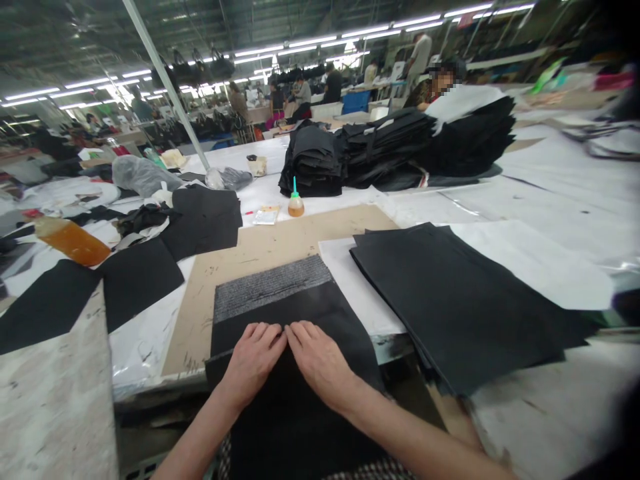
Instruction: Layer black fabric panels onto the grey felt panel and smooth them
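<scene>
A black fabric panel (310,413) lies in front of me, its near part hanging over the table's edge toward my lap. At its far end runs a speckled grey, rough-textured strip (273,287). Across the panel, just nearer than this strip, is a fold-like edge. My left hand (254,357) grips the fabric there, fingers bent together over it. Beside it, thumbs almost meeting, my right hand (320,357) holds the same edge with its fingers close together. What lies under the fingertips is hidden.
A tan board (200,313) lies under the panel. Black sheets are stacked at right (450,293); other black pieces (140,280) lie at left near an amber-filled bottle (73,240). Farther off stand a small glue bottle (296,205) and black bundles (315,160). People work behind.
</scene>
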The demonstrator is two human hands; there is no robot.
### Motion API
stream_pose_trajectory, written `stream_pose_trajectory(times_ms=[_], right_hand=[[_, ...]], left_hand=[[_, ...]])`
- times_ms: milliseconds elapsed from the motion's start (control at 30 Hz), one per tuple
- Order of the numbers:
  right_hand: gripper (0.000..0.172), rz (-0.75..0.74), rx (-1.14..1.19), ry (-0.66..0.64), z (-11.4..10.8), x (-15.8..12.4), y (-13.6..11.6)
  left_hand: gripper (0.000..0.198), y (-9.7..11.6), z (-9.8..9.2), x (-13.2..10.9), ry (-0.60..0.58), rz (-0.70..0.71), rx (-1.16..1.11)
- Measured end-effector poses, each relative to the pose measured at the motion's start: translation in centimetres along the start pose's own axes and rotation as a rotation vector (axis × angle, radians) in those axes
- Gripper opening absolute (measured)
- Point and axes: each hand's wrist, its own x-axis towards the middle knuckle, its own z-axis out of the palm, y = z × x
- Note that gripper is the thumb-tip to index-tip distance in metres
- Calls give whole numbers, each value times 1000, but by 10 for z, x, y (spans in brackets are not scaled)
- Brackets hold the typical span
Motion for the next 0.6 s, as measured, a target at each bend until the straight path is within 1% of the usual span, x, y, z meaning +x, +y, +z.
stream_pose_trajectory(times_ms=[67, 133, 233, 333, 433, 500, 600], right_hand=[[31, 10, 31, -12, 4, 3, -6], [33, -6, 65, -17, 5, 4, -5], [47, -46, 91, -29, 2, 3, 0], [55, -52, 97, -52, -2, 3, 1], [54, -56, 89, -73, -4, 3, -2], [52, -67, 74, -76, -5, 4, -3], [50, -81, 55, -71, -6, 7, -3]], left_hand=[[33, -7, 2, -8, 20, -38, -58], [35, -17, 3, -20, 57, -85, -147], [29, -33, -1, -41, 84, -171, -324], [27, -42, -6, -58, 63, -224, -426], [29, -43, -8, -64, 51, -214, -365], [31, -42, -11, -64, 28, -183, -254], [34, -39, -18, -61, -51, -94, -64]])
